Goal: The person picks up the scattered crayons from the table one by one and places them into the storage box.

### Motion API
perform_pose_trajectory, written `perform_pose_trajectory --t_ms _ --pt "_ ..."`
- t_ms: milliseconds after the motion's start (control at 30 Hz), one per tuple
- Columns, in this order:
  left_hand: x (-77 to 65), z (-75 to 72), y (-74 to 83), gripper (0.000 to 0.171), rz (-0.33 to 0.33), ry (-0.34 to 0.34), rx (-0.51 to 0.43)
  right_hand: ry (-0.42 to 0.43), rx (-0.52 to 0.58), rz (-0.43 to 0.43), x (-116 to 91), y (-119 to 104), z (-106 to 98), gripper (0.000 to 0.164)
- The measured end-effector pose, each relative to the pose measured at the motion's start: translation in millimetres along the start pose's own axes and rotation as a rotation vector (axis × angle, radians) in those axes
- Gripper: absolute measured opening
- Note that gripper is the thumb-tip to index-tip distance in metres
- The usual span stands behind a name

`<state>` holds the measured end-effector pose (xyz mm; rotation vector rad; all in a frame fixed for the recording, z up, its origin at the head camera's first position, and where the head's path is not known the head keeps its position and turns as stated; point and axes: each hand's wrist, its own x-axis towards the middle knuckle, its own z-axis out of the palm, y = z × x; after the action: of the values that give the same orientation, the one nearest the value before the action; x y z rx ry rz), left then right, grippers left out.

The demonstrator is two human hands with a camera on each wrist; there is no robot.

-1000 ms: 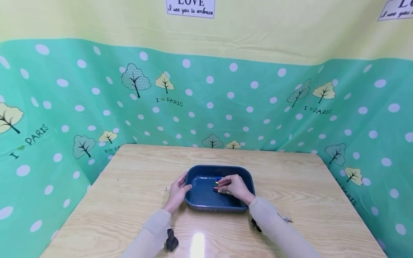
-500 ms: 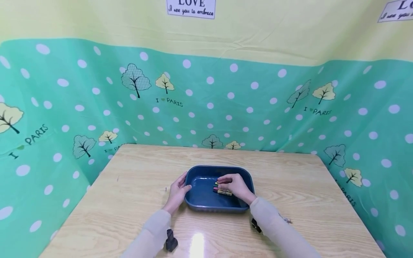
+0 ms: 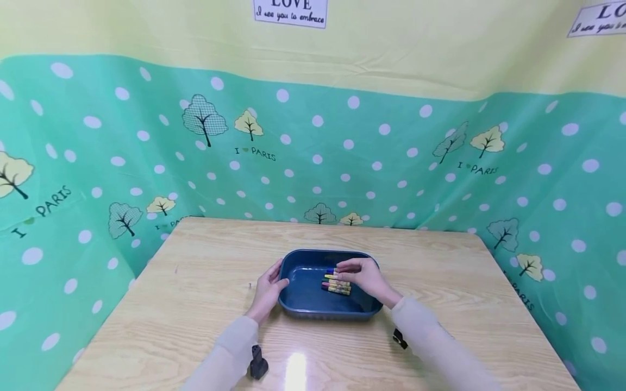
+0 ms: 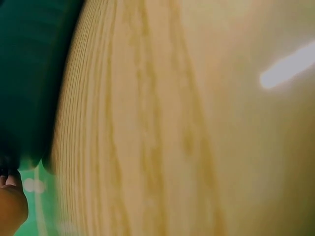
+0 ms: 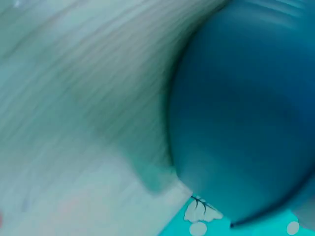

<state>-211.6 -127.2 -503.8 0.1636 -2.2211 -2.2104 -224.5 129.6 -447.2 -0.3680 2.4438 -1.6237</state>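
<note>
In the head view a dark blue rectangular tray [image 3: 303, 312] sits on the wooden table. My left hand [image 3: 266, 293] grips its left end, thumb over the rim and fingers outside. Several crayons with patterned paper wrappers lie side by side inside, among them a pink-tipped crayon [image 3: 337, 286] and a yellow-tipped crayon [image 3: 330, 277]. Over their right ends is my right hand [image 3: 367, 278], thumb and fingers apart; its fingers partly cover a blue-tipped crayon [image 3: 330, 271]. The left wrist view catches a bit of the left hand [image 4: 12, 201] at the tray's wall [image 4: 34, 73].
Black wrist cameras show under both forearms, such as the left camera [image 3: 258, 363]. The wooden table [image 3: 220, 250] extends around the tray. A green and yellow printed curtain [image 3: 303, 136] hangs behind and at the sides. The right wrist view shows the tray's outer wall [image 5: 236, 108].
My right hand has drawn back to the right, uncovering more of the crayons, which lie in the tray. My left hand keeps its hold on the tray's left end.
</note>
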Motion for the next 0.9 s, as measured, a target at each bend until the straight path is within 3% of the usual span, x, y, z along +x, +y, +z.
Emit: perform_pose_trajectory --t_ms 367,533,900 --pt "-0.5 1.5 1.3 0.059 0.017 0.02 0.014 0.086 -0.044 0.045 -19.7 -12.4 -40.7 0.029" --pt "-6.8 0.0 14.7 0.059 0.017 0.011 -0.003 0.108 -0.058 0.041 -31.5 -13.7 -58.6 0.032" --pt "-4.1 -0.6 3.0 0.058 0.022 0.006 0.026 0.152 -0.039 0.034 -67.9 17.3 -91.4 0.038"
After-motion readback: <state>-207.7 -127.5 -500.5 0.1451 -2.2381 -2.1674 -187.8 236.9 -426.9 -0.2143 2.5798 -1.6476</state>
